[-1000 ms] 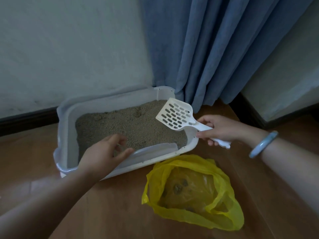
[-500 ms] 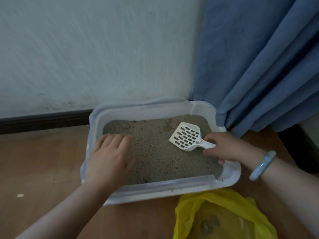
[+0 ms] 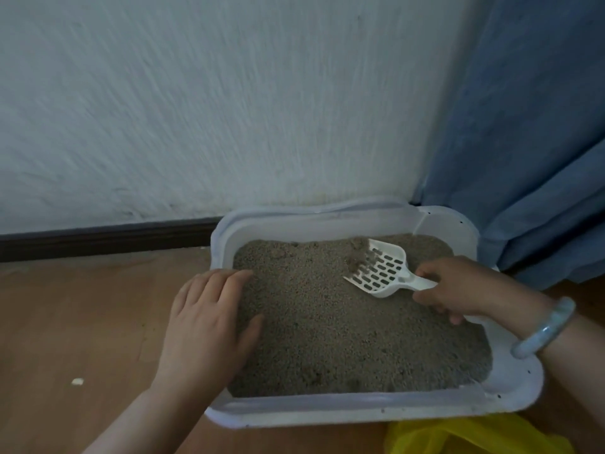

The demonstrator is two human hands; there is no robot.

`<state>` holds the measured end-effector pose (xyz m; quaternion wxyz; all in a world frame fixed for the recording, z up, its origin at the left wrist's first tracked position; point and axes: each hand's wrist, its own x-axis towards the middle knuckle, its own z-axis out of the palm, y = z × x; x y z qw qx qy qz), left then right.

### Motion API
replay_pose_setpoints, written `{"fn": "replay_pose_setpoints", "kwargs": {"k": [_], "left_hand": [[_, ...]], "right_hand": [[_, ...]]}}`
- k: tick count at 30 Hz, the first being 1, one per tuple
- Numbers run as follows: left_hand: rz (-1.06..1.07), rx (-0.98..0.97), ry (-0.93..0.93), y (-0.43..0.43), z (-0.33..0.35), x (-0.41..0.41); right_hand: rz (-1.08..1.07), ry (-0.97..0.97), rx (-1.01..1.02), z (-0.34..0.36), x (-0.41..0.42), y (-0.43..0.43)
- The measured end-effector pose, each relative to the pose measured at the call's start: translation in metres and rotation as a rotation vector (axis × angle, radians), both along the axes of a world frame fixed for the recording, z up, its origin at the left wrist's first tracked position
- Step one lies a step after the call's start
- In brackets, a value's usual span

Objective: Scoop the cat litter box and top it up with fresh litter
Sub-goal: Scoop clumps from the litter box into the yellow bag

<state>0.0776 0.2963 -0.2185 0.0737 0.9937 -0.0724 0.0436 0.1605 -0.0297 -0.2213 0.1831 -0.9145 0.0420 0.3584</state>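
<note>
Holding scoop (image 3: 379, 271) in litter (image 3: 343, 342), right hand (image 3: 458, 286) grip curled round it, left hand (image 3: 209, 322) flat

The single view, a wide-angle camera on the person's head, looks forward and down toward the far white textured wall (image 3: 196, 109). It sits close above the white rectangular plastic litter tray (image 3: 360, 412), near enough to show the slots of the white plastic scoop (image 3: 379, 271). The left hand (image 3: 209, 319) and right hand (image 3: 458, 286) enter from the near edge.
</note>
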Motion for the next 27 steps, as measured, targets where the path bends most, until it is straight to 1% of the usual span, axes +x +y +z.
{"fn": "replay_pose_setpoints", "kwargs": {"k": [3,7,9,15,20,27], "left_hand": [[0.010,-0.078,0.014,0.003,-0.003,0.004],[0.034,-0.165,0.004,0.003,-0.003,0.007],[0.053,-0.196,0.002,0.002,-0.003,0.007],[0.103,-0.231,0.024,-0.001,-0.003,0.006],[0.105,-0.224,0.000,-0.002,-0.005,0.006],[0.132,-0.290,-0.006,-0.001,-0.005,0.004]], "right_hand": [[0.088,-0.016,0.001,-0.002,0.007,0.000],[0.143,-0.048,0.040,-0.008,0.012,0.010],[0.186,-0.080,0.027,-0.012,0.015,0.016],[0.332,-0.158,-0.047,-0.012,0.022,0.044],[0.386,-0.183,-0.022,-0.017,0.028,0.069],[0.447,-0.198,0.037,-0.024,0.045,0.100]]}}
